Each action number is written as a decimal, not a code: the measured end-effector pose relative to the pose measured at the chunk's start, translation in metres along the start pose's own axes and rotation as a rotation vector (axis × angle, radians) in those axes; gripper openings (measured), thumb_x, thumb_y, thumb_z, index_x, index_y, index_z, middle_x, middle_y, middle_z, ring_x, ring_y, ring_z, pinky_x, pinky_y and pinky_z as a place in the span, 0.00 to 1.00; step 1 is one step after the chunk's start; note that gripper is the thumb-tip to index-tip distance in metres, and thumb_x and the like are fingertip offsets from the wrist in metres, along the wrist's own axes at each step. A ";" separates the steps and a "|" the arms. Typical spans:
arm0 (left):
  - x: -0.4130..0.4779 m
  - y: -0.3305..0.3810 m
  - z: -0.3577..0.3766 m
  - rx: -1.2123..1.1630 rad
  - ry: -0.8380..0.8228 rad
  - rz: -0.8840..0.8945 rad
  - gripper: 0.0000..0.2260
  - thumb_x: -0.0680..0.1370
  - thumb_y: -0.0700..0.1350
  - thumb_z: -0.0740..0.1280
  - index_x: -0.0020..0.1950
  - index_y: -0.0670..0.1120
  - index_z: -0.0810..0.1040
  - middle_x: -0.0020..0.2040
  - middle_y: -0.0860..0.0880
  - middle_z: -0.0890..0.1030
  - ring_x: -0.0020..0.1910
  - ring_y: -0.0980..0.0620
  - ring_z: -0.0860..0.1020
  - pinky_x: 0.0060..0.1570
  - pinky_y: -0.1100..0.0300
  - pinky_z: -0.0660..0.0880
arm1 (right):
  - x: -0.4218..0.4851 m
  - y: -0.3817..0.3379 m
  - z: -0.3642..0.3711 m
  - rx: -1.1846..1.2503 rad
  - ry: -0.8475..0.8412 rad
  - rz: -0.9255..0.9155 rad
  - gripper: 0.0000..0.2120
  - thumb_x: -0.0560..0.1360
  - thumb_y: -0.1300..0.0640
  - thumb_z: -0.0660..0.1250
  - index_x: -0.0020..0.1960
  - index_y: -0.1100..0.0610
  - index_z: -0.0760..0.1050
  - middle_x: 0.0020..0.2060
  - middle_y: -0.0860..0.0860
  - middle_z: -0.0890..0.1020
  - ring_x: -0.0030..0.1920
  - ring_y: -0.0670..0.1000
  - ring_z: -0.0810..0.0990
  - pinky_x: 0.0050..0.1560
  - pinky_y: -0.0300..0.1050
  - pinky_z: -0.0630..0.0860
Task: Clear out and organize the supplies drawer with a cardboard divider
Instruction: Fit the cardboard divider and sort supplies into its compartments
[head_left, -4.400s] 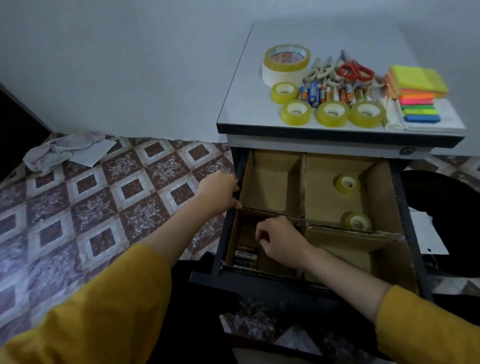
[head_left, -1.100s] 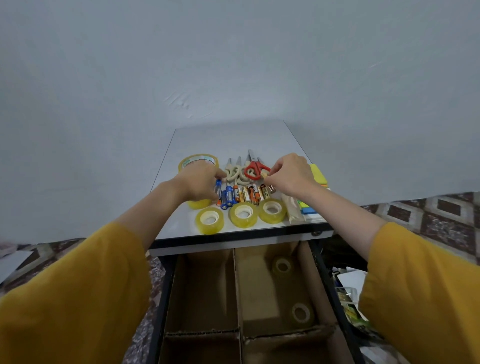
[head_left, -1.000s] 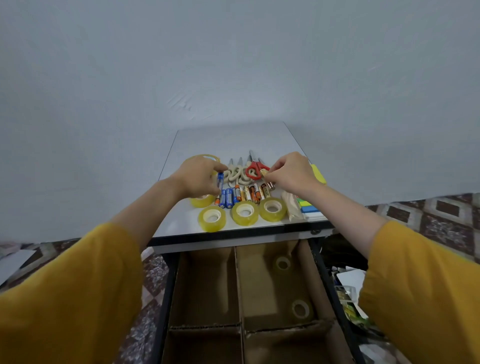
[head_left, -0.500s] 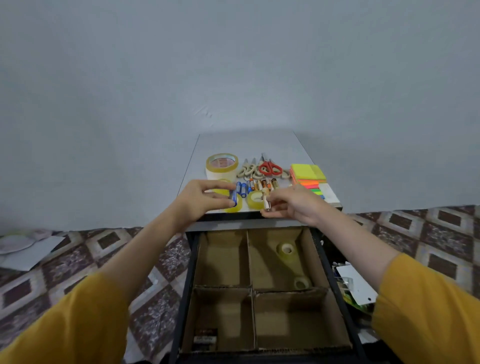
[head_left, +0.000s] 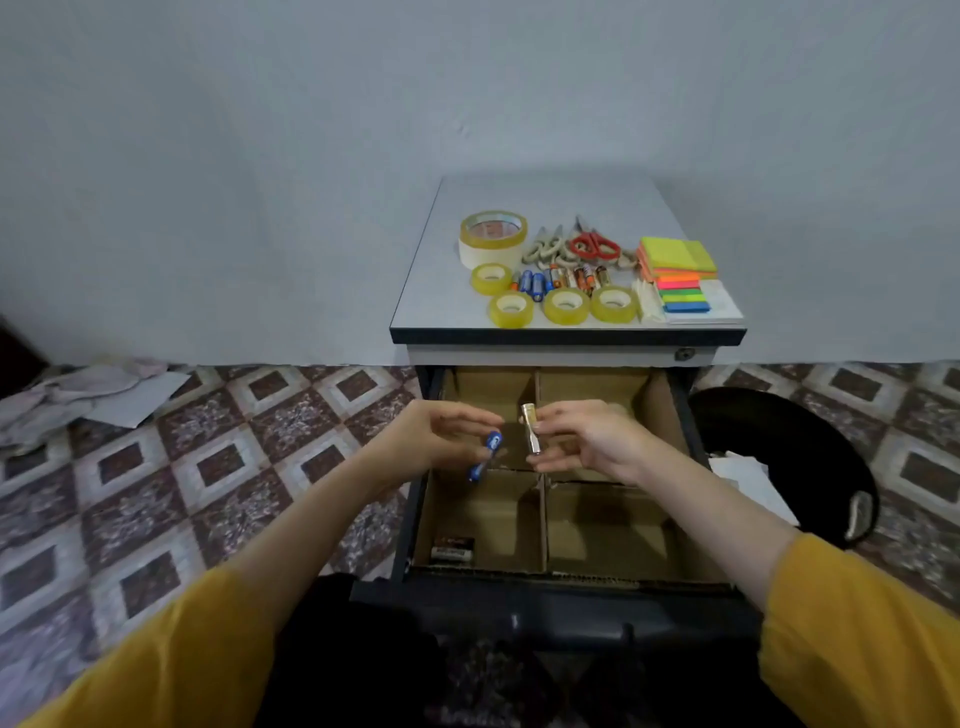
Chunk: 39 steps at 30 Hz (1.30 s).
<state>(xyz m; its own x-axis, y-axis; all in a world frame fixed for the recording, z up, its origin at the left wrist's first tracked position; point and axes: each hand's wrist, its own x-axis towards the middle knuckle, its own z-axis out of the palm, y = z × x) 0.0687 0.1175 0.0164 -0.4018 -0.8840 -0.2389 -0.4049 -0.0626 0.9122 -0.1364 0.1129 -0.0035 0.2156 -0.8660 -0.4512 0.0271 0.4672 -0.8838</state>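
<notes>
Drawer (head_left: 561, 605) open beneath left fingers (head_left: 462, 413) pinching blue batteries (head_left: 492, 442), right fingers (head_left: 561, 415) pinching gold batteries (head_left: 530, 427); labels too blurred.

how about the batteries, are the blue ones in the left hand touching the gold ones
Apart. The head view shows the cardboard divider between the blue batteries in the left hand and the gold batteries in the right hand.

Legible text: none. Label print on blue batteries (head_left: 493, 441) in left hand (head_left: 436, 441), gold battery (head_left: 530, 428) in right hand (head_left: 587, 441), and black batteries (head_left: 452, 548) below the left grip: blurred, unreadable.
</notes>
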 end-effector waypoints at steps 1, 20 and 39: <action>0.000 -0.004 -0.001 0.056 -0.032 -0.019 0.15 0.70 0.33 0.71 0.53 0.49 0.79 0.47 0.52 0.83 0.42 0.59 0.82 0.44 0.66 0.78 | 0.004 0.003 0.002 -0.030 -0.001 0.007 0.06 0.74 0.67 0.65 0.48 0.59 0.77 0.42 0.60 0.81 0.38 0.54 0.83 0.40 0.46 0.82; 0.055 -0.070 0.026 1.152 -0.450 0.005 0.15 0.77 0.38 0.63 0.62 0.49 0.78 0.58 0.47 0.79 0.56 0.48 0.76 0.55 0.55 0.74 | 0.077 0.014 0.010 -0.733 0.038 -0.233 0.11 0.74 0.61 0.68 0.56 0.57 0.78 0.47 0.51 0.79 0.39 0.41 0.74 0.34 0.31 0.67; 0.060 -0.080 0.036 1.473 -0.369 0.030 0.09 0.79 0.37 0.59 0.53 0.43 0.78 0.51 0.45 0.80 0.50 0.46 0.79 0.46 0.57 0.73 | 0.078 0.019 -0.001 -0.666 0.034 -0.212 0.11 0.74 0.62 0.68 0.56 0.59 0.77 0.40 0.47 0.78 0.33 0.43 0.75 0.29 0.29 0.73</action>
<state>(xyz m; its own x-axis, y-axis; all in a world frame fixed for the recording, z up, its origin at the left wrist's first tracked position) 0.0474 0.0858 -0.0824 -0.5105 -0.7008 -0.4983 -0.7378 0.6546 -0.1647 -0.1199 0.0542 -0.0554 0.2410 -0.9366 -0.2543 -0.5408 0.0880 -0.8365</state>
